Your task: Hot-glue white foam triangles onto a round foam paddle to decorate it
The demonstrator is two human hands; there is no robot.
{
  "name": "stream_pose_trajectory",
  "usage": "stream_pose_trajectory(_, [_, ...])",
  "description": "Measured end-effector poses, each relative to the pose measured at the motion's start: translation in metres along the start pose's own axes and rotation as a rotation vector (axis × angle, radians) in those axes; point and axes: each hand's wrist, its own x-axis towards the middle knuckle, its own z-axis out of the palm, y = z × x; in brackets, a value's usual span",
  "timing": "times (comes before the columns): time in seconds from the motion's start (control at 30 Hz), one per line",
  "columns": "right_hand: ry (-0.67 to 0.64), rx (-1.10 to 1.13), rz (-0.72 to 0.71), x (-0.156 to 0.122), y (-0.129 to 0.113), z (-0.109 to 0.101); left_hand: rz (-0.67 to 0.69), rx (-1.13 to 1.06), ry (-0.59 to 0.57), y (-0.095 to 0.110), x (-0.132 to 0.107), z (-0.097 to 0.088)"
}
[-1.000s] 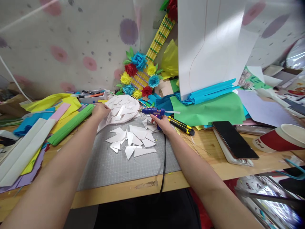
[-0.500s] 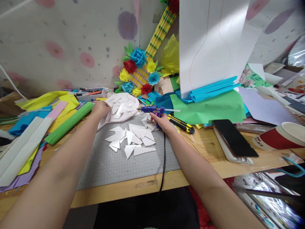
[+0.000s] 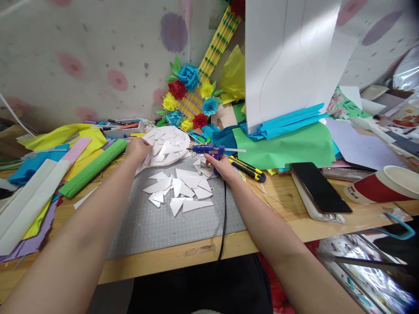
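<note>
My right hand (image 3: 220, 165) is wrapped round a blue hot glue gun (image 3: 209, 151), its nozzle pointing left and a white glue stick jutting from its back. The nozzle is close to the right edge of a round white sheet (image 3: 150, 163) covered with angular white pieces (image 3: 170, 148). My left hand (image 3: 139, 149) is closed at the left rim of that sheet, fingertips partly hidden. Loose white cut pieces (image 3: 186, 181) lie in a pile on the grey cutting mat (image 3: 144, 231), just in front of the round sheet.
A yellow-black utility knife (image 3: 248, 169) lies right of the glue gun. Farther right are a phone (image 3: 321, 187) and a paper cup (image 3: 382, 185). Rolled crepe paper (image 3: 94, 168) crowds the left. A flower-covered paper guitar (image 3: 196, 96) and a white board (image 3: 278, 65) stand behind.
The whole view has shifted slightly. Both hands keep their places at the round sheet and on the glue gun. A white strip now shows beside my left forearm.
</note>
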Motion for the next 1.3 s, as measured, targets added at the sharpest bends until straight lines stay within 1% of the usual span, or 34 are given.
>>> stream_pose_trajectory(0.13, [0.001, 0.005, -0.002, -0.001, 0.000, 0.000, -0.022, -0.030, -0.021, -0.004, -0.002, -0.005])
stream_pose_trajectory(0.2, [0.000, 0.007, -0.012, -0.001, -0.001, 0.000, -0.010, -0.044, -0.016, -0.011, -0.005, -0.009])
stream_pose_trajectory(0.27, [-0.005, 0.009, -0.024, 0.000, -0.001, 0.000, 0.019, -0.045, -0.035, -0.020, -0.010, -0.012])
stream_pose_trajectory(0.37, [-0.008, 0.004, -0.021, 0.000, -0.001, 0.001, 0.065, -0.024, -0.131, -0.033, -0.017, -0.016])
stream_pose_trajectory(0.43, [-0.007, 0.002, -0.017, 0.000, 0.000, 0.001, 0.083, -0.002, -0.185, -0.038, -0.021, -0.018])
stream_pose_trajectory(0.6, [-0.007, -0.002, -0.034, 0.000, 0.003, 0.000, 0.085, 0.074, -0.221, -0.036, -0.025, -0.023])
stream_pose_trajectory(0.8, [-0.011, 0.016, -0.040, 0.002, 0.005, -0.001, 0.094, 0.105, -0.247, -0.036, -0.027, -0.021])
stream_pose_trajectory(0.87, [-0.013, 0.018, -0.043, 0.002, 0.005, 0.000, 0.087, 0.116, -0.235, -0.036, -0.029, -0.022])
stream_pose_trajectory(0.97, [-0.002, 0.005, -0.042, 0.003, 0.006, 0.000, 0.081, 0.133, -0.172, -0.031, -0.037, -0.023])
stream_pose_trajectory(1.03, [0.011, -0.013, -0.040, 0.003, 0.006, -0.001, 0.153, 0.119, -0.136, -0.027, -0.045, -0.023])
stream_pose_trajectory(1.07, [0.016, -0.021, -0.037, 0.003, 0.007, -0.001, 0.221, 0.093, -0.151, -0.025, -0.050, -0.022])
stream_pose_trajectory(1.1, [0.017, -0.028, -0.035, 0.003, 0.007, -0.001, 0.304, 0.055, -0.195, -0.024, -0.055, -0.021])
stream_pose_trajectory(1.17, [0.020, -0.026, -0.032, 0.003, 0.006, -0.002, 0.464, -0.019, -0.339, -0.021, -0.066, -0.019])
stream_pose_trajectory(1.2, [0.023, -0.021, -0.029, 0.003, 0.006, -0.002, 0.515, -0.040, -0.408, -0.020, -0.071, -0.018])
stream_pose_trajectory(1.23, [0.023, -0.015, -0.024, 0.003, 0.005, -0.002, 0.542, -0.047, -0.454, -0.019, -0.077, -0.018])
stream_pose_trajectory(1.3, [0.019, -0.003, -0.015, 0.003, 0.005, -0.002, 0.544, -0.032, -0.478, -0.018, -0.088, -0.017])
